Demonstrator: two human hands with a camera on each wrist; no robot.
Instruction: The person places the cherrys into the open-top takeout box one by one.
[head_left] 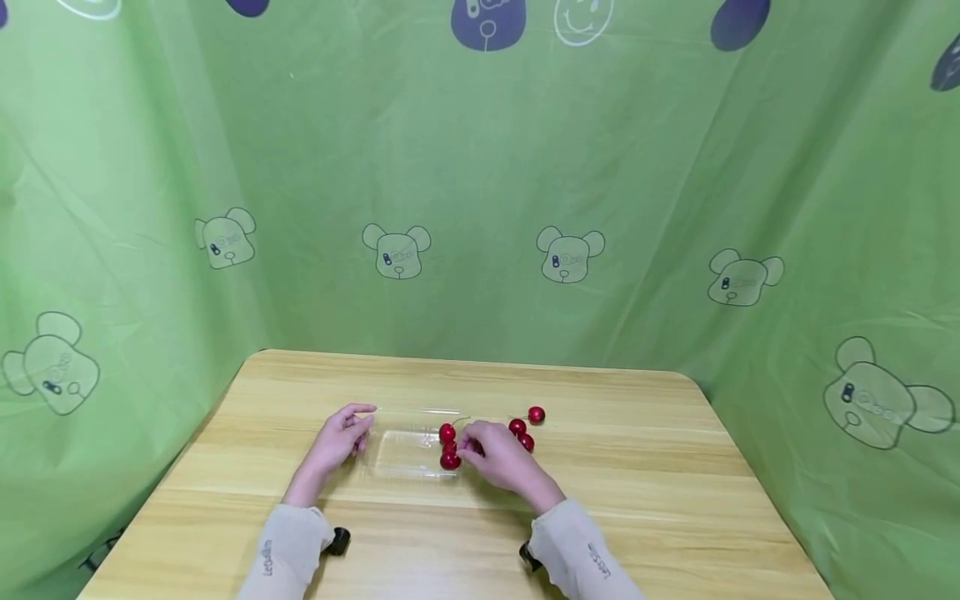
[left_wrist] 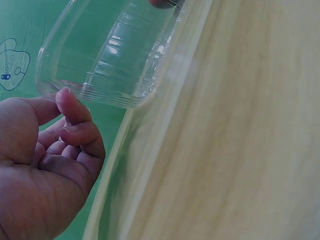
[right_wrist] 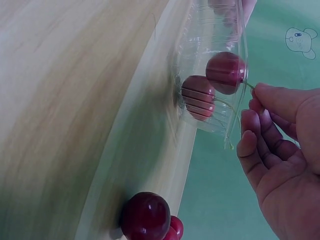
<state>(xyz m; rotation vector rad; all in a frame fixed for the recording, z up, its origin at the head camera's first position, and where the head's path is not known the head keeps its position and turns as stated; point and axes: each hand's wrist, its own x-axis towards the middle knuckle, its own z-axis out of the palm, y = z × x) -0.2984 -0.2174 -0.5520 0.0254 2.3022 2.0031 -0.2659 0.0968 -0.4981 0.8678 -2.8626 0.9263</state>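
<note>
A clear plastic box (head_left: 408, 452) lies on the table between the hands. My left hand (head_left: 341, 435) pinches the rim at its left end; the left wrist view shows thumb and index finger (left_wrist: 74, 106) meeting there. At the right end my right hand (head_left: 501, 457) pinches the thin green stem of a red cherry (right_wrist: 225, 72), which hangs just inside the box wall. Another cherry (right_wrist: 198, 97) sits lower in the box, its stem over the rim. A cherry with an upright stem (head_left: 447, 432) shows at the same end.
To the right of my right hand, loose cherries (head_left: 527, 442) lie on the wooden table (head_left: 637, 500), with one cherry (head_left: 536, 414) a little farther back. A green printed curtain (head_left: 480, 317) surrounds the table at the back and sides.
</note>
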